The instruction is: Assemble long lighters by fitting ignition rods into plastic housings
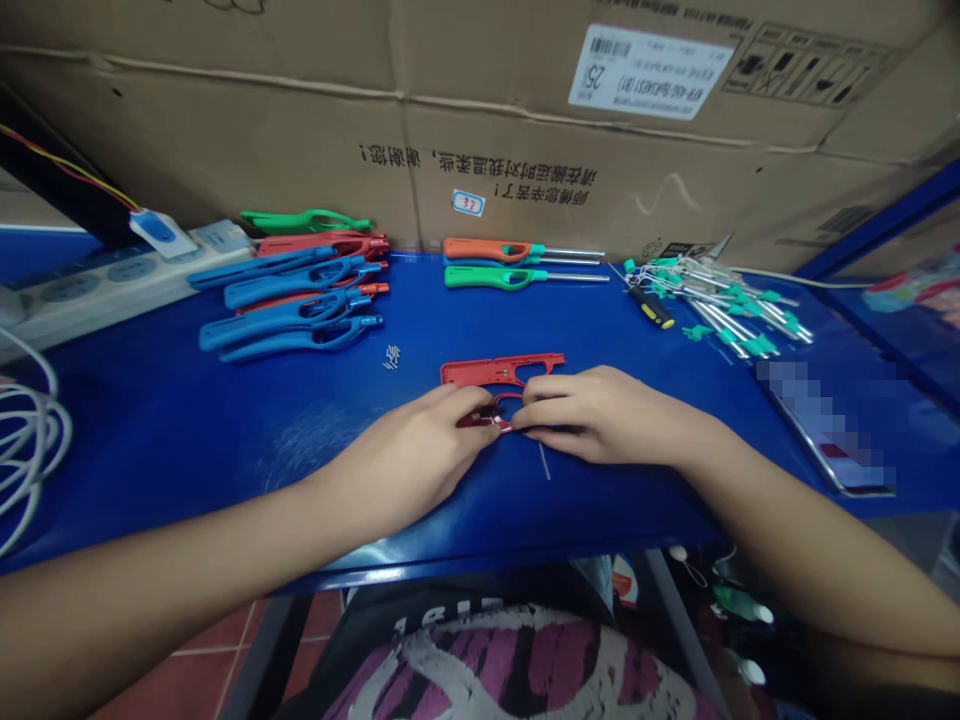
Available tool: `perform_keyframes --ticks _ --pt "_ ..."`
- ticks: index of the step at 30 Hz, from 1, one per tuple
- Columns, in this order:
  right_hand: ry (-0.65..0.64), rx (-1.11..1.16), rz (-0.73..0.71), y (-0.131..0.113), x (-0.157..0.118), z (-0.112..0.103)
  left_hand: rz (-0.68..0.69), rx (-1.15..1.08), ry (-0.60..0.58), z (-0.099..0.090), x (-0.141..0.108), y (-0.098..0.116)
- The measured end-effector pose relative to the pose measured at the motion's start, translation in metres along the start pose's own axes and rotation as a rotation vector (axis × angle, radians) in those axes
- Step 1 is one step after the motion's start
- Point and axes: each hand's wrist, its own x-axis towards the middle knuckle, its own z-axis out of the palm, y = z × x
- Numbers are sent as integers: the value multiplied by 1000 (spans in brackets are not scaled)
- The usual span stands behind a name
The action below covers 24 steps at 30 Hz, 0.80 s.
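Note:
Near the front middle of the blue table, a red lighter shell half (507, 408) lies between my hands, with small dark and metal parts in it. My left hand (427, 440) has its fingers closed on the shell's left part. On the right part, my right hand (581, 412) pinches the same shell, its fingertips hiding the end. Just behind my fingers rests a second red shell half (480, 372), its open inner side up. A thin clear rod (544, 462) sticks out below my right fingers.
Lighter shells (300, 285), screws (392, 357) and a power strip (112, 280) are to the left. Assembled lighters (495, 278) lie behind. Metal tubes with green parts (724, 305), a screwdriver (651, 307) and a phone (832, 440) are right. A cardboard box (300, 130) stands behind.

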Motion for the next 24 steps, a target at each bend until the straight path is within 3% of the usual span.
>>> perform_keyframes --ticks 14,18,20,22,24 --pt "13 -30 -13 1 -3 -2 15 77 23 -4 2 4" --pt "149 76 18 7 -4 -5 17 60 35 -4 2 3" --pt "318 66 142 19 -6 -10 21 66 47 -3 2 2" --pt "462 -62 367 38 -15 -19 30 75 67 -2 0 1" --pt "471 -226 640 62 -30 -30 44 84 84 -1 -1 0"
